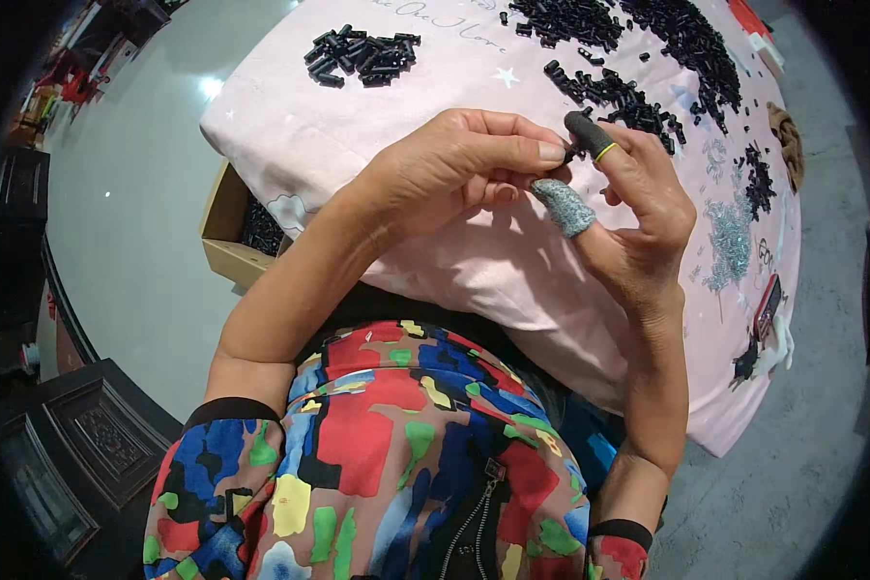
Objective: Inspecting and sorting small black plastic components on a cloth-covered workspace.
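Over the pink cloth, my left hand [454,169] pinches a small black part [571,155] between thumb and fingers. From the other side my right hand [641,208] closes on the same part, its fingertips close to my left thumb. A dark finger cot with a yellow edge [590,135] covers my right index finger, and a grey speckled cot [565,208] covers the thumb. Most of the part is hidden by my fingers. Past my hands lies a loose heap of short black tubular pieces [619,101], with a separate small pile [361,55] farther left.
The pink printed cloth [300,126] covers the work surface. More black pieces [686,43] spread at the far right, above small silvery pieces [730,237]. A phone [768,304] lies near the right edge. A cardboard box [232,259] of black pieces stands lower left.
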The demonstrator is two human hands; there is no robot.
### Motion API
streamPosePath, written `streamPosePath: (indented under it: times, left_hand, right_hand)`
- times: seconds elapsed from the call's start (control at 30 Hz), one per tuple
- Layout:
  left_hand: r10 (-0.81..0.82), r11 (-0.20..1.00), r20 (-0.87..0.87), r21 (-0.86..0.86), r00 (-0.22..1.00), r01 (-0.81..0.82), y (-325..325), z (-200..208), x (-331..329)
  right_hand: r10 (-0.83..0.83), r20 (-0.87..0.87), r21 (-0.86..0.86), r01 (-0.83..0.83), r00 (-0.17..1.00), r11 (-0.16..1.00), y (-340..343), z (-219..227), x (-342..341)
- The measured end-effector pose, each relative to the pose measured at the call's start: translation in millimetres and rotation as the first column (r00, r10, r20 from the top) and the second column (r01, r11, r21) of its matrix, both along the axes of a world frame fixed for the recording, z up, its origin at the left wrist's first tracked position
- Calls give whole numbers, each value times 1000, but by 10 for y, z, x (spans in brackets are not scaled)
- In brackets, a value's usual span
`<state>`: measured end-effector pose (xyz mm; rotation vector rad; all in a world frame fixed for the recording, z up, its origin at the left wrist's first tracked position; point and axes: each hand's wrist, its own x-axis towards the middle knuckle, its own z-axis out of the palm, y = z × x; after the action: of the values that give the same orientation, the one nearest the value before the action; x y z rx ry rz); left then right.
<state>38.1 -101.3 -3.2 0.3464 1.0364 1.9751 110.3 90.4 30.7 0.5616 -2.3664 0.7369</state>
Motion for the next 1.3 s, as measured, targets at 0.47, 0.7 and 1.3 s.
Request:
streamPosePath:
  times: [0.47, 0.7, 1.3]
  left_hand:
    - [-13, 997, -102, -73, 995, 5, 28, -47, 20]
    - [-41, 999, -127, -38, 991, 37, -3, -14, 1]
    - [-47, 998, -45, -34, 998, 45, 63, 20, 55]
  right_hand:
    - [27, 3, 30, -27, 1000, 999, 34, -45, -14]
    - [46, 21, 22, -47, 999, 999, 9, -28, -3]
    - [93, -51, 20, -92, 994, 996, -14, 1, 25]
